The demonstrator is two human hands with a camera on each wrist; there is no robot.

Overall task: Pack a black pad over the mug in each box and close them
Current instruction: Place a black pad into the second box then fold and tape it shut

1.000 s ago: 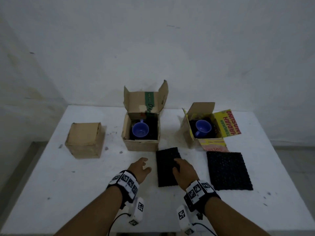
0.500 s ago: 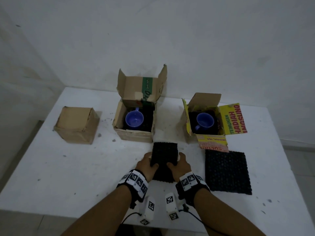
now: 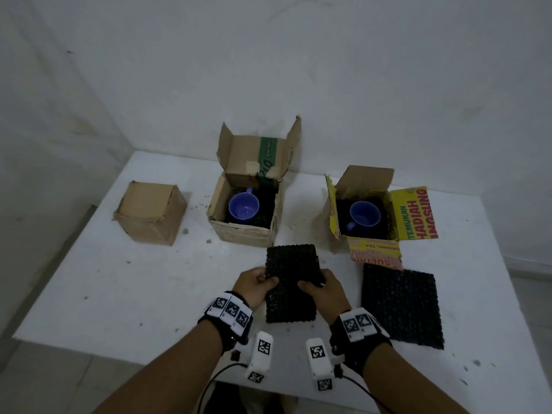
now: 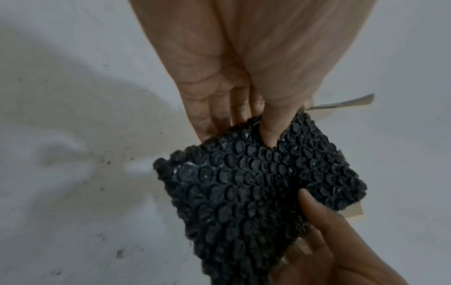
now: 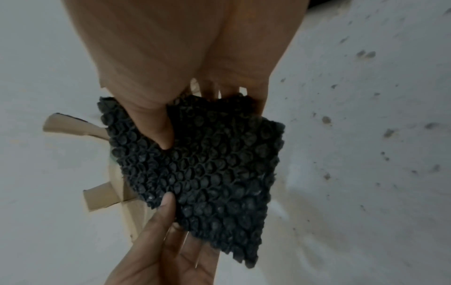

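Note:
A black bubble-textured pad [image 3: 291,282] is held above the table between both hands. My left hand [image 3: 257,283] pinches its left edge, thumb on top and fingers beneath, as the left wrist view shows on the pad [image 4: 256,183]. My right hand [image 3: 321,283] pinches the right edge the same way on the pad [image 5: 207,160]. Just beyond stands an open brown box [image 3: 245,234] holding a blue mug [image 3: 243,206]. To the right, an open yellow-flapped box [image 3: 334,213] holds another blue mug [image 3: 364,215]. A second black pad [image 3: 401,306] lies flat at the right.
A closed brown cardboard box [image 3: 150,212] sits at the left of the white table [image 3: 119,294]. A white wall rises right behind the table. The table's near edge runs just under my wrists.
Both hands have taken hold of the narrow pad and lifted it off the table, carrying it forward toward the middle box. One second ago only the right hand touched it.

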